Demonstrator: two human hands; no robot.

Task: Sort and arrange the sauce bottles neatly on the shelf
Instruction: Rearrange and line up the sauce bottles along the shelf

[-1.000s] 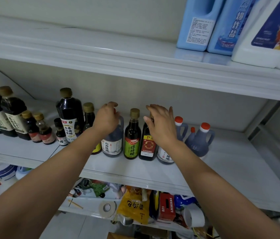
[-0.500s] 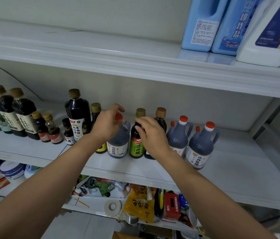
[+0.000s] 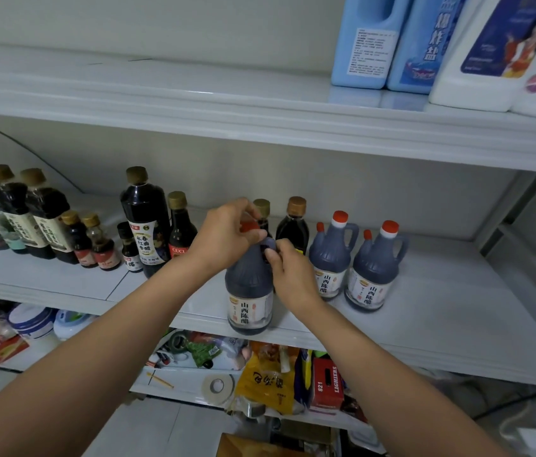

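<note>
A dark vinegar jug with a red cap stands near the front edge of the white middle shelf. My left hand grips its red-capped neck from the left. At the jug's handle, my right hand pinches with curled fingers. Two matching jugs stand to the right. Behind my hands are two gold-capped dark bottles, one mostly hidden. A tall dark bottle and a shorter one stand to the left.
Several small and mid-sized sauce bottles line the shelf's left end. Blue and white detergent jugs sit on the upper shelf. The lower shelf holds a yellow bag, a tape roll and a red box.
The vinegar jug has come forward toward the shelf's front edge in my left hand. My right hand has left the green-label bottle and taken the jug's handle.
</note>
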